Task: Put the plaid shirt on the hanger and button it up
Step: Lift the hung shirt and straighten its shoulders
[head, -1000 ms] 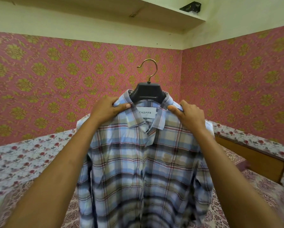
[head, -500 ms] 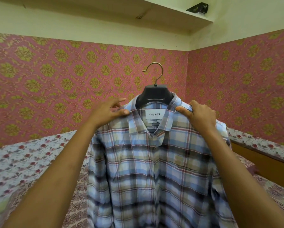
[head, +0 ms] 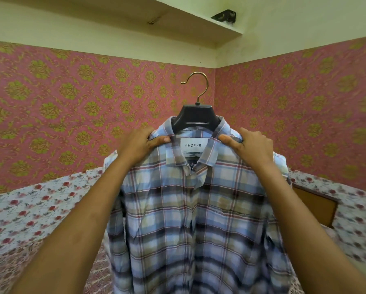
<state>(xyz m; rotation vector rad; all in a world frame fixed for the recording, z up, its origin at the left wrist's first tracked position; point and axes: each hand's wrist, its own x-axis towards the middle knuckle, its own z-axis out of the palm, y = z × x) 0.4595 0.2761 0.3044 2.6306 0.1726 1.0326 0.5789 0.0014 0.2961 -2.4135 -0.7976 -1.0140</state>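
The blue, tan and maroon plaid shirt [head: 190, 213] hangs in front of me on a black hanger [head: 196, 116] with a brass hook. Its front panels lie closed down the middle; the collar stands open, showing a white label. My left hand [head: 143, 144] pinches the shirt's left shoulder beside the collar. My right hand [head: 250, 145] grips the right shoulder the same way. Both hands hold shirt and hanger up in the air. The shirt's hem is out of view below.
A bed with a floral sheet [head: 36, 211] spreads below and behind the shirt. A wooden headboard [head: 317, 209] is at the right. Pink patterned walls [head: 72, 98] meet in a corner behind the hanger, under a shelf [head: 178, 20].
The shirt and hanger have shifted slightly right and then settled near the centre. My left thumb now presses down on the shoulder fabric, where half a second ago the fingers were looser.
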